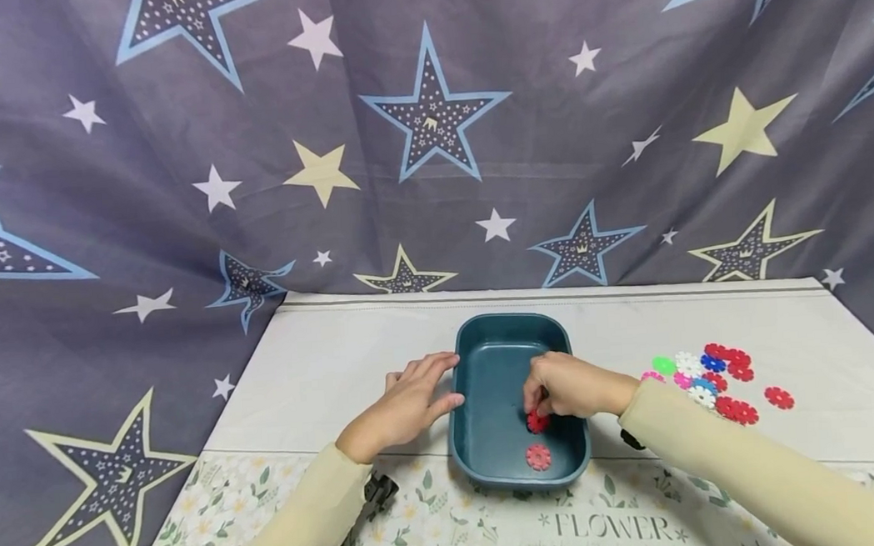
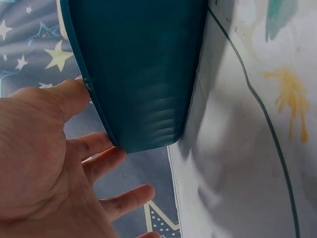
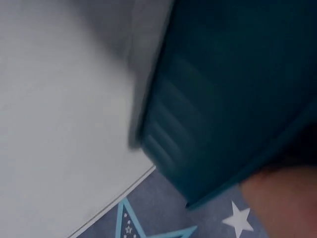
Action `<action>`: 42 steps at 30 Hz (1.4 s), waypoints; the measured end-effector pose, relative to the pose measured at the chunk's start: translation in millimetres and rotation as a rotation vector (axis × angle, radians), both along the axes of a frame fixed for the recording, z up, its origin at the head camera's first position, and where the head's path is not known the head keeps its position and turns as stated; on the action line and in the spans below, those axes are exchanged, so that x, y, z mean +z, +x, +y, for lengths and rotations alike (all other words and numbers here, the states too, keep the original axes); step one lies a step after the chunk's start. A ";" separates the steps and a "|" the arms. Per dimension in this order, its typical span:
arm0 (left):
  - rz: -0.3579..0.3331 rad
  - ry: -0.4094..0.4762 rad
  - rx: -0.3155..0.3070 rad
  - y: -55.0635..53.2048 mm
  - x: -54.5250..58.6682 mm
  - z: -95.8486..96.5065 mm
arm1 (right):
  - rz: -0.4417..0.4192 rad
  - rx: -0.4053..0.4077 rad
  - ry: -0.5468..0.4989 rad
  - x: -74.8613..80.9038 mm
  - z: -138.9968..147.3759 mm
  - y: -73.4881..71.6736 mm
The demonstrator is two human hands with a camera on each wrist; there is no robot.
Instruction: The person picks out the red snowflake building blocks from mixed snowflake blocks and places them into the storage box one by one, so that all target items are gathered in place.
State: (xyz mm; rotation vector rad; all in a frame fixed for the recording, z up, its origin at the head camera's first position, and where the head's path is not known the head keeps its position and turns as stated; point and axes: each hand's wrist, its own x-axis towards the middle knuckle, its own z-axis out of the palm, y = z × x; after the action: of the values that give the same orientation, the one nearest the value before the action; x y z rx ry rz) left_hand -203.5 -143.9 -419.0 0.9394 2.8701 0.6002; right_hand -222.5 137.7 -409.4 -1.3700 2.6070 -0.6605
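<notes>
- Fingertips of the right hand (image 1: pixel 560 382) are curled down and drawn together on a small scarlet plastic disc with a notched rim (image 1: pixel 538 421), which appears pinched against the thumb; the far side of the grip is hidden.
- This scarlet disc is inside a deep teal rectangular tray with rounded corners (image 1: pixel 490 412), at the lower centre of the head view. It lies directly below the fingertips, a little right of the tray's midline; whether it touches the floor I cannot tell.
- Just below it in the frame, a paler red notched plastic disc (image 1: pixel 538 457) lies flat near the tray's bottom end. The right hand is the nearer of the two to both pieces.
- The tray's long axis runs top to bottom of the head view; the right hand reaches across it, over the right rim.
- Fingers of the left hand (image 1: pixel 410 400) are extended and spread, thumb apart, touching the left rim without any disc in hold.
- Wider tray floor stretches up and left from the right fingertips; the right and bottom walls are closer.
- A loose cluster of multicoloured notched plastic discs (image 1: pixel 737 410) lies at the frame's right, well apart from the tray.
</notes>
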 end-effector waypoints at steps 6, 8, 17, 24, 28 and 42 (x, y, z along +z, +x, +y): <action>-0.001 -0.002 -0.005 -1.7 1.3 1.9 | 0.039 -0.078 0.123 -0.3 -7.0 3.0; 0.001 -0.003 -0.005 -2.0 1.2 2.4 | 0.043 -0.096 0.143 -1.1 -8.2 4.4; 0.003 0.003 -0.012 -2.4 0.9 4.6 | 0.037 -0.080 0.098 -1.4 -6.1 8.5; 0.003 0.007 -0.006 -1.9 1.4 4.2 | 0.227 -0.053 -0.118 18.6 24.3 1.5; -0.006 0.008 0.004 -1.6 2.0 3.1 | 0.293 -0.166 -0.201 31.1 65.1 0.4; -0.011 0.017 0.006 -0.7 0.5 1.0 | -0.019 -0.567 0.074 -3.9 208.3 27.9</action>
State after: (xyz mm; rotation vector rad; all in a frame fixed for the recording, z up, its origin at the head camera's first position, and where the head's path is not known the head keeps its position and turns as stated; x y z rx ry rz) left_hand -204.2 -142.8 -418.6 0.9269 2.8641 0.6299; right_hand -194.7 345.9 -413.3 -0.5861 2.9771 -0.6184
